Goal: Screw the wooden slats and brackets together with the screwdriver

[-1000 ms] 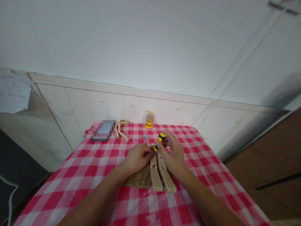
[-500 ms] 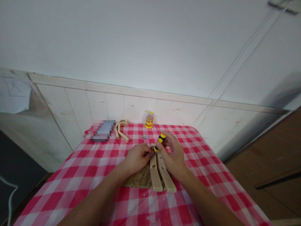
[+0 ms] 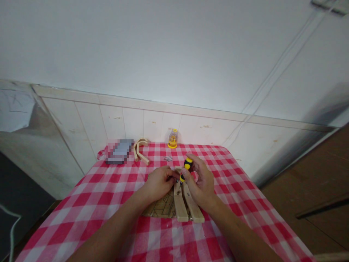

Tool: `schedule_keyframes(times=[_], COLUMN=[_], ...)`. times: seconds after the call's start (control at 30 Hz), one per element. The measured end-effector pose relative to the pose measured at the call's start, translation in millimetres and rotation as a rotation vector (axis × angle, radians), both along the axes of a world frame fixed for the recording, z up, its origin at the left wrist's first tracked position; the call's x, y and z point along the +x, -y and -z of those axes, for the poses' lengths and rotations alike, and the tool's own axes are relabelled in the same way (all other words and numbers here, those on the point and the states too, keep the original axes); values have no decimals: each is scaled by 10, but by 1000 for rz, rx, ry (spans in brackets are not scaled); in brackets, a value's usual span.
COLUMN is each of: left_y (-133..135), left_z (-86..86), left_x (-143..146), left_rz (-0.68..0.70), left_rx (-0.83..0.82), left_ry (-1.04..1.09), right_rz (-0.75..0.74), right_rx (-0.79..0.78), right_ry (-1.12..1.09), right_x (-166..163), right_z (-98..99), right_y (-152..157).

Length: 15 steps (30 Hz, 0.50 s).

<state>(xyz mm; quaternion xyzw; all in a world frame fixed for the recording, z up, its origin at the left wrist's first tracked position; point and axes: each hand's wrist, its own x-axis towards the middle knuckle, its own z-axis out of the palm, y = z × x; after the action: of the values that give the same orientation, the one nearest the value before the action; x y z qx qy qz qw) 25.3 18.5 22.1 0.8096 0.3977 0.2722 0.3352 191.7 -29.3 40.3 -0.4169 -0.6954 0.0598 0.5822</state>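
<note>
My right hand (image 3: 201, 180) is wrapped round a stubby yellow and black screwdriver (image 3: 187, 163), which tilts with its tip down over the left wooden piece (image 3: 181, 207). The tip is near a hole in that piece. My left hand (image 3: 161, 183) is closed, its bent fingers pressed at the left piece's far part, beside a small screw; the fingertips are partly hidden. A second, similar bent wooden piece (image 3: 196, 211) lies alongside on the right, under my right hand. Both pieces rest on a brown cutting mat (image 3: 160, 207) with dark line markings.
Several loose screws (image 3: 168, 158) lie on the red and white checked cloth (image 3: 109, 203). Behind them, against the wall, stands a yellow bit case (image 3: 172, 139) with a clear cover. Curved wooden pieces (image 3: 141, 153) and a blurred phone-like slab (image 3: 120, 151) are at the back left.
The screwdriver has lifted off the screw by my left fingers, and its tip has come nearer to me along the left wooden piece. My left hand has hardly moved.
</note>
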Motion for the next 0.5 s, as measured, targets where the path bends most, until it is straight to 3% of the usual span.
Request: schedule_keyframes(times=[0.5], left_y=[-11], left_z=[7], left_x=[-13], left_rz=[-1], left_rx=[0], left_ry=[0], right_rz=[-68], right_rx=[-32], right_ry=[56], right_x=[17], right_z=[9], right_y=[45])
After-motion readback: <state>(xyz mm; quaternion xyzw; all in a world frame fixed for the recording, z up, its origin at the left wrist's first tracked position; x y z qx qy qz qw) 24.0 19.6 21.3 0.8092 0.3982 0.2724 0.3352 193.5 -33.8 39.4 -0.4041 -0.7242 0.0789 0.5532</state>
